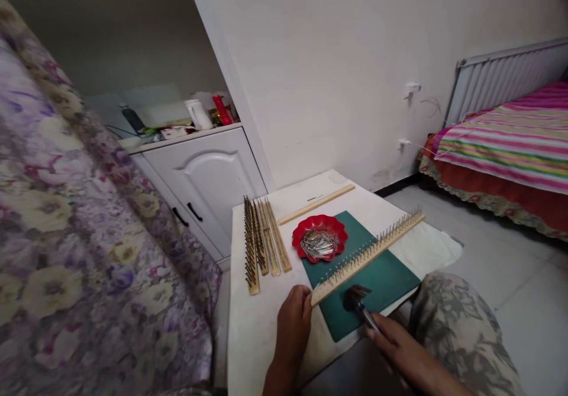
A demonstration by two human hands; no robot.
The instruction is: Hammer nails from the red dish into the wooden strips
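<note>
My left hand (pixel 296 316) is closed at the near end of a long wooden strip (pixel 355 270), which has many nails standing up along its length. The strip lies slantwise across a green mat (pixel 355 319). A claw hammer (pixel 355 298) is in my right hand (pixel 394 340), my fingers wrapped round its handle. Its head is over the mat, just on the near side of the strip. Beyond the strip, a red scalloped dish (pixel 298 237) holds a heap of loose nails (pixel 320 243).
Several narrow wooden strips, including a nail-studded strip (pixel 251 254), lie on the left of the white table (pixel 261 325). A plain strip (pixel 316 205) lies at the back. A white cabinet (pixel 208 177) and a floral curtain (pixel 110 266) stand left; a bed (pixel 510 147) is at right.
</note>
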